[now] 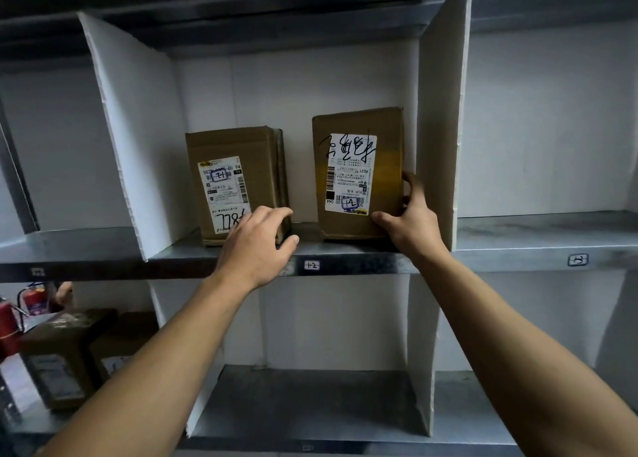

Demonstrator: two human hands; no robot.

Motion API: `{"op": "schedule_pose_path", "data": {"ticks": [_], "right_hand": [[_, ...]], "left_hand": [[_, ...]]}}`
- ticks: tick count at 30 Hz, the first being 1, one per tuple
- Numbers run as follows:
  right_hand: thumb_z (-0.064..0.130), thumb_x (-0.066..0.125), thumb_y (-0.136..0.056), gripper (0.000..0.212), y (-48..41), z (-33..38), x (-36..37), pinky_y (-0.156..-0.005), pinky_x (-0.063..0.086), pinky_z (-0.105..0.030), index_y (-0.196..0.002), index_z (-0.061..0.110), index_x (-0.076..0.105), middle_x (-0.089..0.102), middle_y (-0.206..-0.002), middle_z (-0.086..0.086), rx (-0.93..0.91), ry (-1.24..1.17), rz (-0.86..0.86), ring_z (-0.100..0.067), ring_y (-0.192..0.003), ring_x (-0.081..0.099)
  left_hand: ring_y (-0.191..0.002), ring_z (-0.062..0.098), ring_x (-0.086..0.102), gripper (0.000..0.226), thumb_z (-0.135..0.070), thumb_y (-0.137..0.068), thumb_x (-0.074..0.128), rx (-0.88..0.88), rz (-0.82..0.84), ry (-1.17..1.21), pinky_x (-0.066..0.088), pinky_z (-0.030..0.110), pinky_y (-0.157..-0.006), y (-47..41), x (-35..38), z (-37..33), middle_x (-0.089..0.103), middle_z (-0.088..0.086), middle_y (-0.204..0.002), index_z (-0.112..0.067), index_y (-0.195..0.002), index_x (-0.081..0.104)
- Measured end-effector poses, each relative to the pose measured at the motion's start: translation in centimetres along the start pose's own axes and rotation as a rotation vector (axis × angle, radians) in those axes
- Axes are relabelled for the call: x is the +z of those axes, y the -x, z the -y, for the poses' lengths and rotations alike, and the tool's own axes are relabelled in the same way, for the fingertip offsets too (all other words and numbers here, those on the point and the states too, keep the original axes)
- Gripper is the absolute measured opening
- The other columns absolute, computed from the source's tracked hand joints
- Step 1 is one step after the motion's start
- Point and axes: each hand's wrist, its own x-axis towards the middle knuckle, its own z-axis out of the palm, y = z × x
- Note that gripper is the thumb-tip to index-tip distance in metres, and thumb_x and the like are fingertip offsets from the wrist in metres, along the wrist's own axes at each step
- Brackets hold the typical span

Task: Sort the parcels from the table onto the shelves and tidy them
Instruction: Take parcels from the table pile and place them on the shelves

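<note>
At frame centre, on middle shelf [345,248], two parcels stood upright, apart. Left parcel [234,180] gripped at lower right corner by left hand [257,249]. Right parcel [359,173] clasped at right edge by right hand [411,222], fingers squeezed beside white divider [438,128]. Risk judged: parcel toppled forward off shelf lip if dragged low.

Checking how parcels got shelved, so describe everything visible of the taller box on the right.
The taller box is brown cardboard, standing upright on the metal shelf, beside the white divider and apart from the other parcel. Its white label sits upside down, with black handwriting and barcodes; yellowish tape runs down beside it. The right hand grips its lower right corner.
</note>
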Motion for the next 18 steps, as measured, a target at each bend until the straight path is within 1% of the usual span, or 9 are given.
{"op": "schedule_pose_path", "data": {"ticks": [4, 11, 13, 16, 18], "right_hand": [[0.019, 0.074, -0.09, 0.078, -0.5, 0.0, -0.4, -0.098, 0.053, -0.042, -0.149, 0.038, 0.026, 0.058, -0.135, -0.008, 0.032, 0.032, 0.02, -0.031, -0.117, 0.06], [0.019, 0.074, -0.09, 0.075, -0.5, 0.2, -0.4, -0.099, 0.053, -0.046, -0.147, 0.038, 0.031, 0.062, -0.13, -0.006, 0.066, 0.012, 0.027, -0.03, -0.114, 0.062], [0.022, 0.074, -0.09, 0.075, -0.2, 0.4, -0.5, -0.099, 0.052, -0.041, -0.149, 0.036, 0.031, 0.061, -0.131, -0.007, 0.07, 0.022, 0.01, -0.031, -0.116, 0.061], [0.027, 0.072, -0.092, 0.073, 0.4, 0.7, -0.7, -0.096, 0.045, -0.032, -0.152, 0.029, 0.031, 0.055, -0.141, -0.01, 0.072, 0.04, -0.051, -0.032, -0.125, 0.055], [0.029, 0.069, -0.094, 0.068, 1.2, 0.9, -0.7, -0.095, 0.042, -0.029, -0.152, 0.024, 0.034, 0.056, -0.139, -0.012, 0.053, 0.052, -0.105, -0.031, -0.124, 0.054]], "left_hand": [[-0.122, 0.019, 0.046, 0.048, -0.04, -0.092, 0.057, 0.008, -0.007, 0.029, 0.041, 0.045, -0.105, 0.0, 0.3, -0.3, 0.053, -0.001, -0.133, -0.025, -0.137, 0.049], [-0.122, 0.019, 0.046, 0.047, -0.041, -0.093, 0.055, 0.019, 0.025, 0.03, 0.041, 0.045, -0.105, 0.8, 0.0, -0.4, 0.053, -0.002, -0.132, -0.026, -0.137, 0.048], [-0.122, 0.018, 0.046, 0.047, -0.041, -0.093, 0.055, 0.021, 0.024, 0.038, 0.041, 0.045, -0.104, 0.8, -0.2, -0.5, 0.052, -0.003, -0.132, -0.026, -0.137, 0.048], [-0.121, 0.018, 0.047, 0.046, -0.04, -0.093, 0.056, 0.031, 0.015, 0.046, 0.041, 0.045, -0.104, 1.0, -0.5, -0.8, 0.053, -0.002, -0.131, -0.025, -0.136, 0.049], [-0.121, 0.018, 0.047, 0.046, -0.039, -0.093, 0.056, 0.039, 0.009, 0.047, 0.04, 0.044, -0.105, 1.4, -0.7, -0.9, 0.054, -0.002, -0.131, -0.024, -0.136, 0.05]]}}
